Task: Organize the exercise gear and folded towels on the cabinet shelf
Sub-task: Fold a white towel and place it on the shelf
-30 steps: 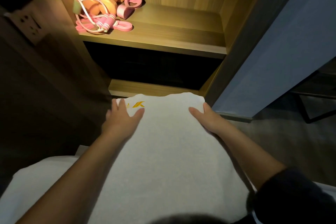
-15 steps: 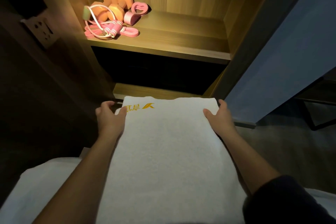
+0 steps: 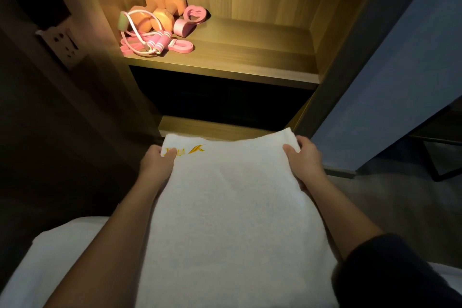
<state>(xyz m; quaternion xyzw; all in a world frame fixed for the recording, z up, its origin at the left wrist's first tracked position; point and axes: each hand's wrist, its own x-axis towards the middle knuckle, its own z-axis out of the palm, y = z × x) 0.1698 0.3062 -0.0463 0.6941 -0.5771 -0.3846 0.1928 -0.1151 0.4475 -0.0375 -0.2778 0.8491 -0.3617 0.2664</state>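
The left grip (image 3: 157, 165) and right grip (image 3: 305, 161) each pinched a far corner of the folded towel (image 3: 225, 212), thumbs on top, apparently to keep the fold flat. The towel lay below the lit shelf (image 3: 250, 57), where the exercise gear (image 3: 157, 25) sat bunched at the left, presumably sparing room.

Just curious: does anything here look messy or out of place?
Yes: the pink jump rope lies tangled against the orange dumbbells, heaped at the wooden shelf's left end. The white towel looks neat.
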